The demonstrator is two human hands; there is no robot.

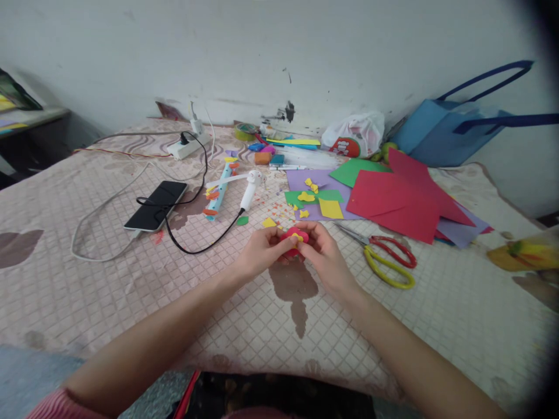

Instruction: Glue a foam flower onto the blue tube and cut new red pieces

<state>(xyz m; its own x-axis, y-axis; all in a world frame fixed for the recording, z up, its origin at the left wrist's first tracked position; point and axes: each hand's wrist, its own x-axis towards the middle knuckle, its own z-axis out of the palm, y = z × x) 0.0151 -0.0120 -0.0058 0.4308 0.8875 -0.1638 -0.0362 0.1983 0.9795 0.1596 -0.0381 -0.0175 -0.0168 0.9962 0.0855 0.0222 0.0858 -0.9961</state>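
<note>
Between my two hands, just above the table, is a small red foam cutout (289, 234) with a yellow piece (299, 237) on its face. My left hand (266, 249) grips it from the left, thumb pressed on the front. From the other side my right hand (321, 251) grips it too, its thumb against the yellow piece. Fingers cover much of the cutout's edge. Yellow foam scraps (269, 223) lie just beyond the hands. Scissors (386, 256) with red and yellow handles rest to the right of my right hand.
Red foam sheets (393, 201) and a purple sheet (292, 179) lie back right. A white glue gun (250, 195) with a black cord stands left of centre. Further left are a phone (157, 205) and a power strip (190, 145). A blue bag (441, 134) stands by the wall.
</note>
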